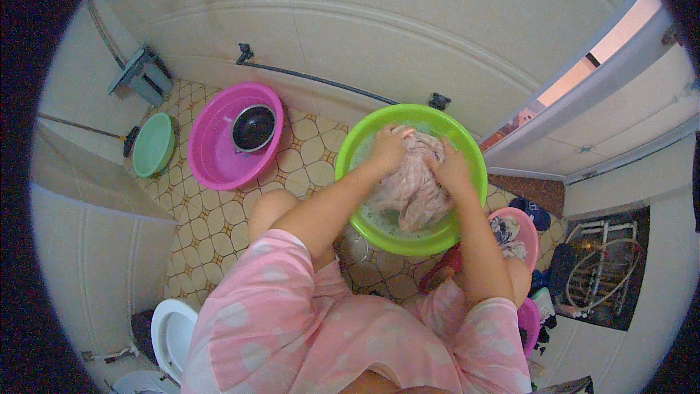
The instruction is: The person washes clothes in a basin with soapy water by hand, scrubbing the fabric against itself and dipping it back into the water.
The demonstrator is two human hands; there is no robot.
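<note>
A lime-green plastic basin (358,224) stands on the tiled floor in front of me, with sudsy water (383,219) in it. A wet, pale pinkish cloth (413,183) lies bunched in the water. My left hand (389,148) grips the cloth near its upper left part, fingers curled into the fabric. On the cloth's right side, my right hand (449,167) holds it between thumb and fingers. The lower end of the cloth hangs into the suds.
Left of me are a pink basin (210,161) with a dark round bowl (254,128) and a mint-green basin (154,145). A pink tub (528,230) with clothes stands by my right knee. A dark pipe (328,85) runs along the wall. A toilet (175,334) is lower left.
</note>
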